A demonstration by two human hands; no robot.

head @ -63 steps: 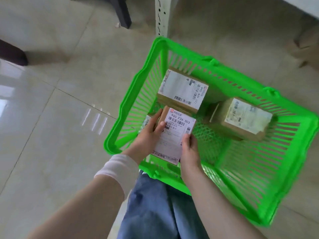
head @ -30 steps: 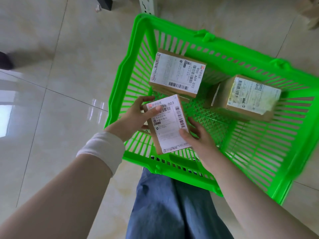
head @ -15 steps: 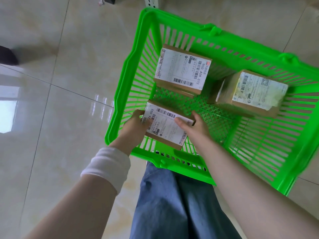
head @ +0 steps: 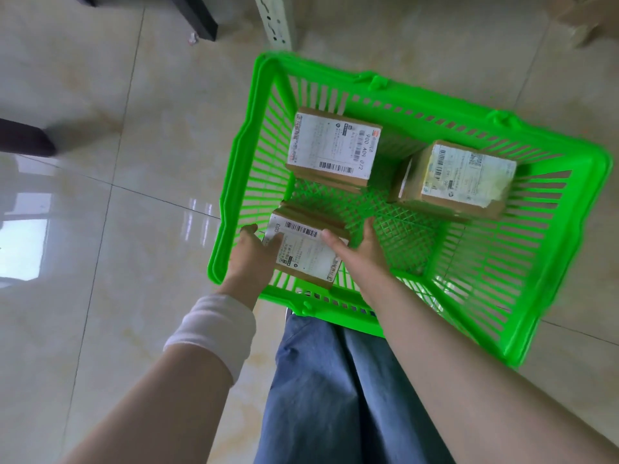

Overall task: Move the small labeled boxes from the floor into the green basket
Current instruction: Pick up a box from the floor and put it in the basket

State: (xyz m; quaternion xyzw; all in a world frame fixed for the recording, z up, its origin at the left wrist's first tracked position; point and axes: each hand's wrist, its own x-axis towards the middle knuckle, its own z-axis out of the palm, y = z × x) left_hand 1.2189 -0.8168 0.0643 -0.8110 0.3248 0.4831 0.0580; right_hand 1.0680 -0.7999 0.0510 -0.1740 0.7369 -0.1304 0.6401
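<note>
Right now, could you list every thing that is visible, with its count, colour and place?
green basket: one, bright green, on the floor ahead of the person.
labeled boxes: three, brown with white labels, all inside the basket; far left, far right, near left corner.
floor: beige glossy tiles.
metal post: one, white, behind the basket.
dark furniture legs: two, upper left.
wristband: one, white, left wrist.
trousers: blue.
hands: left and right, both holding the near box.

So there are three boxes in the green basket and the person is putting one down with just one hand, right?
Not quite. The head view shows both hands on that box: the left hand and the right hand hold it together. The rest is right: three boxes are inside the green basket.
</note>
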